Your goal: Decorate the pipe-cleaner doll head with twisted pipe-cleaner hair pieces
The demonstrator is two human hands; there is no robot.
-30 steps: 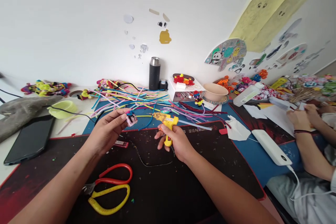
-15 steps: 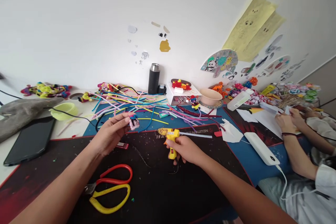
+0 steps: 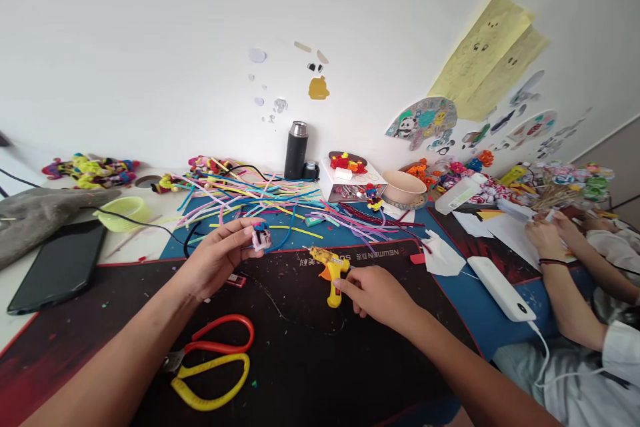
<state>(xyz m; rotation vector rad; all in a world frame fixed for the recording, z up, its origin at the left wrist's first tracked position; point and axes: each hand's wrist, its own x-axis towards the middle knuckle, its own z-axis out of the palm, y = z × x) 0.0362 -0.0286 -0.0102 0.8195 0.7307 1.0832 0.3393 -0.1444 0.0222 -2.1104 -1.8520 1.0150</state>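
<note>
My left hand (image 3: 220,257) pinches a small fuzzy doll piece (image 3: 261,236) in pink, blue and black between thumb and fingertips, raised above the mat. To the right, my right hand (image 3: 383,293) grips a yellow hot glue gun (image 3: 334,277) at its back and handle. Its nozzle points left, and its orange trigger faces the left hand. Whether the gun rests on the mat I cannot tell. Scissors (image 3: 215,397) with one red and one yellow handle lie near my left forearm, their blades partly hidden by it.
Many coloured pipe cleaners (image 3: 250,197) spread behind the black mat (image 3: 300,373). A black thermos (image 3: 296,150), a white box (image 3: 327,183) and a beige bowl (image 3: 404,188) stand near the wall. A phone (image 3: 57,267) lies left, a white power bank (image 3: 500,288) right. Another person's hands (image 3: 545,237) work at far right.
The glue gun has turned in my right hand, so its nozzle points left, and the glue stick behind it no longer shows. My left hand has turned the doll piece slightly.
</note>
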